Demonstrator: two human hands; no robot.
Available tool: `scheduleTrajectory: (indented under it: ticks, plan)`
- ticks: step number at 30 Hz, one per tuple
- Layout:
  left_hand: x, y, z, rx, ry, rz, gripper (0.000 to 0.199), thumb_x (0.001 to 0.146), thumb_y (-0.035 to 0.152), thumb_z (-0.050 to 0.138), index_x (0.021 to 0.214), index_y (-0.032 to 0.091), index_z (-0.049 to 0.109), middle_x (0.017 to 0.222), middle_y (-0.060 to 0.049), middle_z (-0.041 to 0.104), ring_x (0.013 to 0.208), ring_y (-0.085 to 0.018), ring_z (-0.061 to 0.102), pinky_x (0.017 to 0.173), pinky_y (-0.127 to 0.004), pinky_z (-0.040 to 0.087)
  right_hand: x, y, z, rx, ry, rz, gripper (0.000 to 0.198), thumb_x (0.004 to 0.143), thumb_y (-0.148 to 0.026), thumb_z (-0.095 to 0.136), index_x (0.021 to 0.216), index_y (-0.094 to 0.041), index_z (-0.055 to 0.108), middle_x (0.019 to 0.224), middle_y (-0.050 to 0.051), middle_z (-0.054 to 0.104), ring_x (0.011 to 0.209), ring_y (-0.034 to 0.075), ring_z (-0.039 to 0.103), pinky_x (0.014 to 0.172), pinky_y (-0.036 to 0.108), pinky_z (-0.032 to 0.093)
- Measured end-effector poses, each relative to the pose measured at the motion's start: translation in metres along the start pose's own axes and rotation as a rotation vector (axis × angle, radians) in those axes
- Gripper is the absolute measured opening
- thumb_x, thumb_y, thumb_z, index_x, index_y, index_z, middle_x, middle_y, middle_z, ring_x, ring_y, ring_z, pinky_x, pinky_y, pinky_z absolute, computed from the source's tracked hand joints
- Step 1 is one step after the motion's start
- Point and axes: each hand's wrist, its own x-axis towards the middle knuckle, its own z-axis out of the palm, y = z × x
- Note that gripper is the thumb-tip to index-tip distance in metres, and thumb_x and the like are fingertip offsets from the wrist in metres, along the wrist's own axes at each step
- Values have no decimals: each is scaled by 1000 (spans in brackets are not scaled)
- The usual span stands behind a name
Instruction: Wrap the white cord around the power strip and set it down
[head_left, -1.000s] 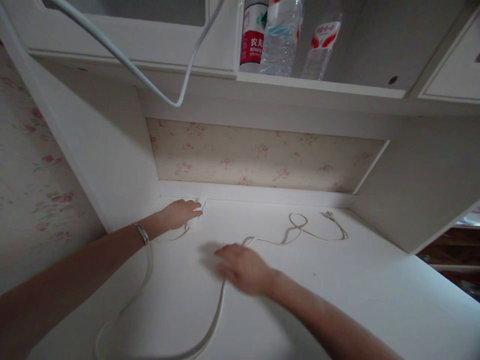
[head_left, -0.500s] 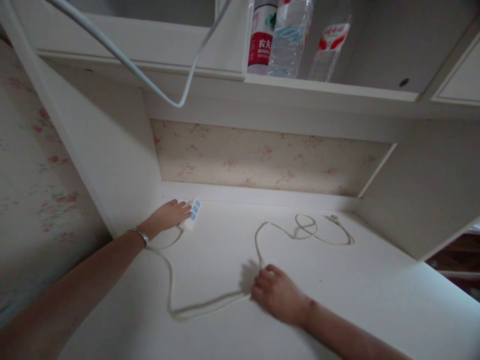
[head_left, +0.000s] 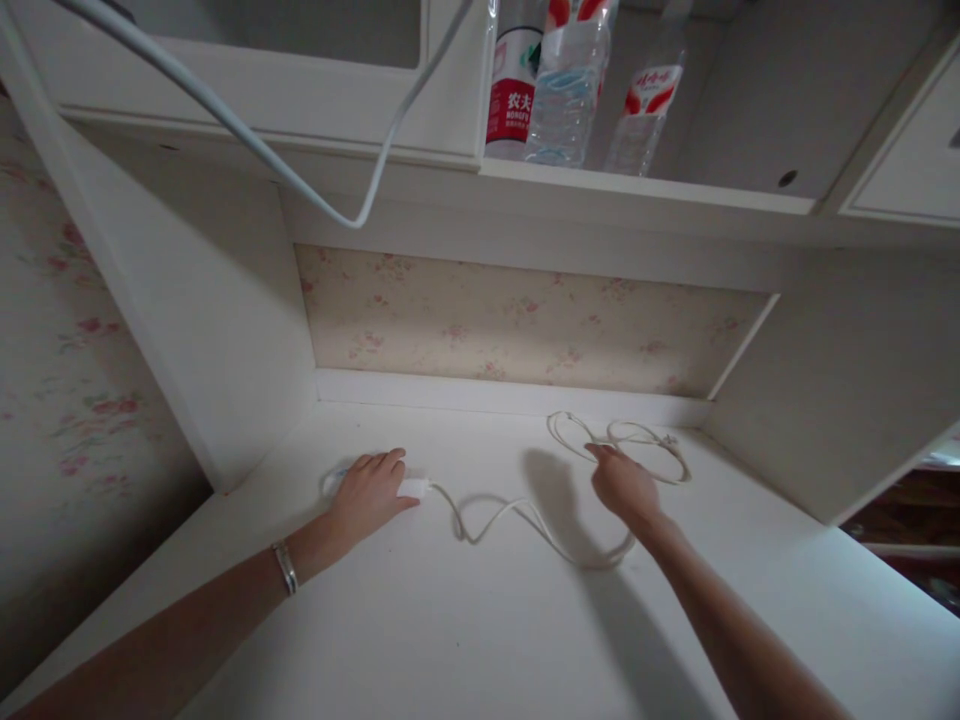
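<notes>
At the left of the white desktop, my left hand (head_left: 367, 497) is closed over a white power strip (head_left: 414, 486), whose one end pokes out by the thumb. A pale cord (head_left: 504, 508) leaves that end and runs in bends to the right. My right hand (head_left: 624, 490) pinches the cord farther right, raised a little and casting a shadow. Beyond it, loops of the cord lie near the back edge, with the plug (head_left: 669, 440) at their far side. Most of the strip's top is hidden under my left fingers.
Overhead, a shelf (head_left: 645, 190) holds several plastic bottles (head_left: 566, 110). A thick white cable (head_left: 247, 135) hangs down in front of the cabinet. White side panels (head_left: 840, 380) bound the desktop (head_left: 420, 630) left and right, and a floral-papered wall (head_left: 495, 315) stands behind.
The power strip has turned and come nearer with my left hand. My right hand has moved up and right, carrying the cord; its long bend on the left has gone and it now runs rightward.
</notes>
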Motion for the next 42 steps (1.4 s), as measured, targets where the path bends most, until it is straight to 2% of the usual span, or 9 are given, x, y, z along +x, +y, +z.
scheduleTrajectory:
  ticks: [3,5,10,13,17,19,25,31,42]
  plan:
    - [-7,16,1,-16,-8,-76,35,77,45,66,99,17,64,126,-14,57,105,-32,59,91,-45,43,-27,-86,-16,624,94,-128,33,93,-27,35,118,-18,54,118,8,62,104,17,59,92,29,43]
    - [-13,21,0,-30,-23,-103,29,79,42,64,97,18,66,130,-14,55,104,-31,60,91,-44,44,-49,-141,-17,901,25,-263,34,91,-34,41,121,-21,52,120,6,61,106,16,58,92,29,44]
    - [-26,8,-11,-139,-64,113,14,83,30,61,91,22,69,131,-6,56,115,-24,54,102,-39,38,-75,-204,17,816,-158,-290,59,83,-35,53,137,-14,36,142,15,39,129,26,38,104,47,31]
    - [-29,-14,-14,-179,-69,48,26,77,38,67,99,25,68,137,-5,50,119,-24,51,103,-39,37,-75,-199,38,569,-62,-256,57,85,-28,50,138,-14,35,139,17,42,128,30,37,106,54,21]
    - [-30,-37,-8,-196,-163,-97,69,74,51,65,133,23,44,137,-10,50,118,-25,52,98,-36,41,-72,-187,45,441,38,-305,40,89,-26,45,128,-18,47,118,12,59,112,25,48,101,44,28]
    - [-30,-38,-6,-170,-205,-105,68,76,57,59,132,22,45,129,-11,56,115,-25,54,96,-36,42,-70,-183,44,414,49,-313,33,91,-22,43,121,-21,53,112,9,61,108,24,50,97,41,30]
    - [-34,-4,-21,-121,-146,-132,44,74,63,57,94,23,61,94,-5,65,87,-21,62,75,-30,46,-64,-168,42,339,78,-274,35,90,-8,37,116,-22,56,107,8,60,103,20,53,98,37,30]
    - [-31,43,-47,-88,73,-169,46,75,62,57,97,21,58,93,-7,63,83,-22,61,71,-32,45,-62,-147,43,417,80,-164,36,98,-21,27,128,-25,47,110,7,60,87,18,61,69,26,42]
    - [-44,74,-59,-254,263,-158,41,81,59,51,100,24,57,95,-10,63,88,-24,60,80,-37,48,-48,-139,43,665,439,-121,48,97,-29,19,140,-17,34,97,10,61,92,24,54,85,40,42]
